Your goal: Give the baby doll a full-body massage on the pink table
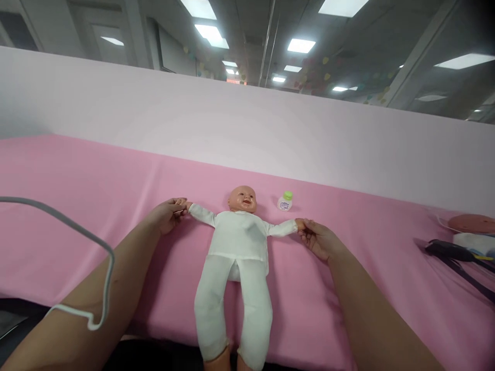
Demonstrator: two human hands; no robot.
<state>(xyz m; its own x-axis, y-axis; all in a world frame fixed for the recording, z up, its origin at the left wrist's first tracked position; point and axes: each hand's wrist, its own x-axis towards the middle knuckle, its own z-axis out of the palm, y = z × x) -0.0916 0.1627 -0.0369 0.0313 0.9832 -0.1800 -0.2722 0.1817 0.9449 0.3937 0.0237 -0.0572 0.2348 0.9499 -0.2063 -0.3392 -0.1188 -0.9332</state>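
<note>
A baby doll [236, 242] in a white suit lies on its back on the pink table cover [96, 185], arms spread wide, legs reaching the near edge. My left hand [167, 214] pinches the doll's hand at the left. My right hand [319, 238] grips the doll's other hand at the right. A small white bottle with a green cap [285, 201] stands just beyond the doll's head, to its right.
A pale pink backdrop [247, 129] rises behind the table. At the right edge lie a dark tool [450, 251], a reddish round object [472, 223] and something white. A grey cable [88, 242] loops over my left forearm.
</note>
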